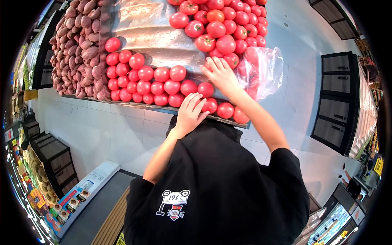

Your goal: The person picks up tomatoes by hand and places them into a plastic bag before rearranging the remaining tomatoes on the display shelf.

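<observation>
Rows of red tomatoes [162, 74] line the near edge of a display table, over a silvery bubble-textured liner [151, 30]. My left hand [190, 114] rests its fingertips on tomatoes in the front row, its fingers spread a little. Further right, my right hand [221, 75] reaches over the liner with its fingers apart, its fingertips close to the lower edge of a larger tomato heap [216, 28]. Neither hand is closed around a tomato. Beside my right hand, a clear plastic bag [267, 71] lies over something red at the table's right edge.
Sweet potatoes [75, 49] are heaped at the table's left end. Dark cabinets [337, 98] stand to the right across the pale tiled floor [122, 130]. A low counter with a printed panel [81, 200] is at the lower left. Another person [352, 185] is far off at the right.
</observation>
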Available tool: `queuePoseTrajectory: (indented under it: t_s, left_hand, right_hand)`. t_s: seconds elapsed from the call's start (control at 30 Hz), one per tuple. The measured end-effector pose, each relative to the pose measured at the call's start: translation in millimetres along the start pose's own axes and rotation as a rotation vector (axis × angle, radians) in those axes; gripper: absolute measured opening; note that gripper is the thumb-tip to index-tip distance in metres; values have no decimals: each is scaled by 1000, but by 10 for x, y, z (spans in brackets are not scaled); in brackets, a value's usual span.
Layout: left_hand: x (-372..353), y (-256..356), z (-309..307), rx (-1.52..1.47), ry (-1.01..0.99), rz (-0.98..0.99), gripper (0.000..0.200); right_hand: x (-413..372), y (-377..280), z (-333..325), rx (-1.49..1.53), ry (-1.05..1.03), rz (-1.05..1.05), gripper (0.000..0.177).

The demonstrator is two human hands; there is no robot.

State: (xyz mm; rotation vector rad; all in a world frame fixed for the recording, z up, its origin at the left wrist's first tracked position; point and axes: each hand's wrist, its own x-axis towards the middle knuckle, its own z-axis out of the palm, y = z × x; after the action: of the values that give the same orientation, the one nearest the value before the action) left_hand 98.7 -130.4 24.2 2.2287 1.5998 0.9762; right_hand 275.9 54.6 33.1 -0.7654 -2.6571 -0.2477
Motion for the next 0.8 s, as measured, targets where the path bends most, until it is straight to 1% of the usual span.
queuePoseTrajectory:
  t_s: [0.03, 0.07, 0.13, 0.23, 0.33, 0.37, 0.4, 0.47, 0.5, 0.53, 0.6, 0.63, 0.73, 0.8]
  left_hand:
    - [-3, -51, -72, 10, 8, -1, 53]
    - [-5, -95, -131, 15, 14, 2, 53]
    - [-36, -234, -232, 5, 41, -48, 51]
    - [3, -455, -377, -23, 51, -31, 50]
    - [68, -646, -467, -48, 11, 1, 49]
    - [100, -685, -481, -67, -1, 11, 48]
    - [141, -714, -496, -73, -21, 35, 47]
    - [207, -751, -505, -87, -60, 78, 47]
    - [234, -770, -500, -103, -73, 98, 46]
    - [262, -782, -486, -122, -82, 114, 46]
    - [312, -795, -445, -159, -105, 149, 46]
    - [334, -789, -428, -174, -114, 168, 46]
    - [433, -754, -386, -205, -171, 249, 44]
    - [504, -736, -380, -162, -222, 304, 44]
  right_hand:
    - [27, 2, -19, -9, -4, -3, 39]
    - [49, -1, -37, -62, -52, -14, 35]
    - [113, 61, -52, 25, -196, 3, 39]
    - [155, 80, -171, 261, -188, 101, 50]
    - [128, -85, -295, 571, -123, 300, 63]
    - [101, -181, -326, 689, -117, 441, 63]
    - [11, -283, -303, 769, 20, 515, 65]
    - [-165, -590, -358, 1098, 178, 861, 64]
    - [-290, -779, -289, 1412, 327, 1027, 64]
    - [-362, -925, -347, 1577, 435, 1175, 66]
    - [-540, -1168, -285, 1718, 665, 1369, 67]
    - [-584, -1274, -283, 1735, 714, 1451, 68]
    - [-750, -1403, -133, 1372, 568, 1621, 73]
    - [-816, -1416, -102, 1054, 463, 1524, 76]
